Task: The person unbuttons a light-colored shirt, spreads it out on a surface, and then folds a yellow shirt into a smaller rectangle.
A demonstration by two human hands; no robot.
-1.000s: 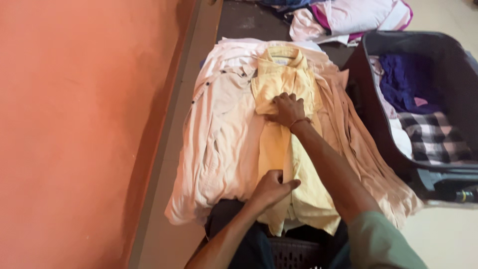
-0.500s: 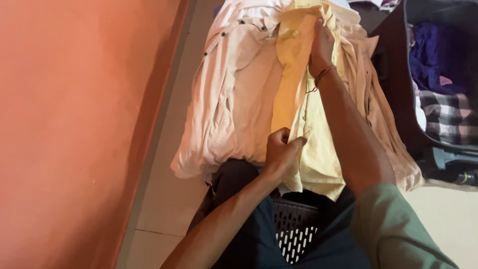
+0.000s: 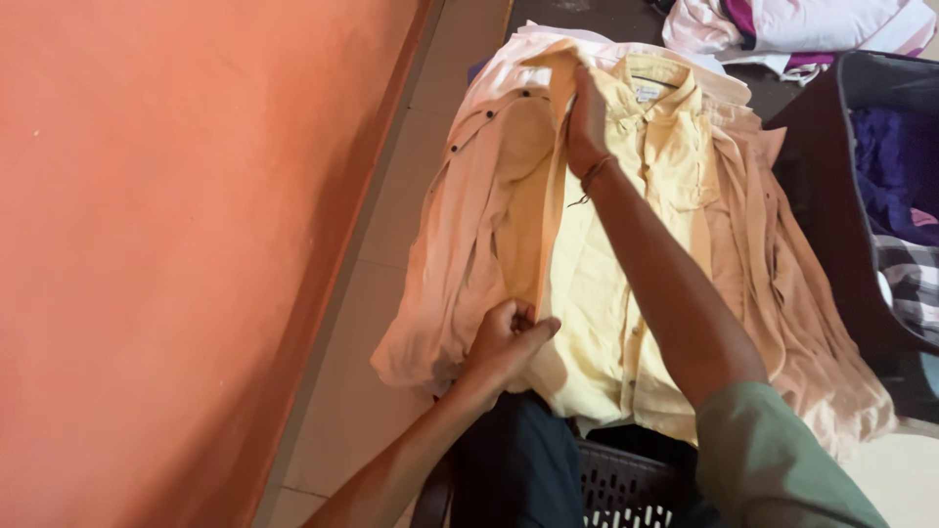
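A soft pale yellow button-up shirt (image 3: 626, 264) lies flat on top of a pile of light pink and tan shirts (image 3: 469, 225). The pile rests on a black plastic basket with small holes (image 3: 626, 489).

The left hand (image 3: 504, 342) is at the near bottom edge of the yellow shirt. Its fingers are closed tight on a folded edge of the yellow cloth. The right hand (image 3: 587, 122) is at the far end of the yellow shirt, just beside the collar. It presses on the same long fold, and it seems to pinch the cloth, but the fingers are partly hidden. A thin dark band sits on that wrist. The fold runs in a straight line between the two hands.

To the right of the yellow shirt stands a dark bin (image 3: 880, 215) with blue and checked clothes in it. Past the far end of the shirt is a heap of white and purple clothes (image 3: 802, 24). To the left of the shirt is a big orange wall (image 3: 176, 244).
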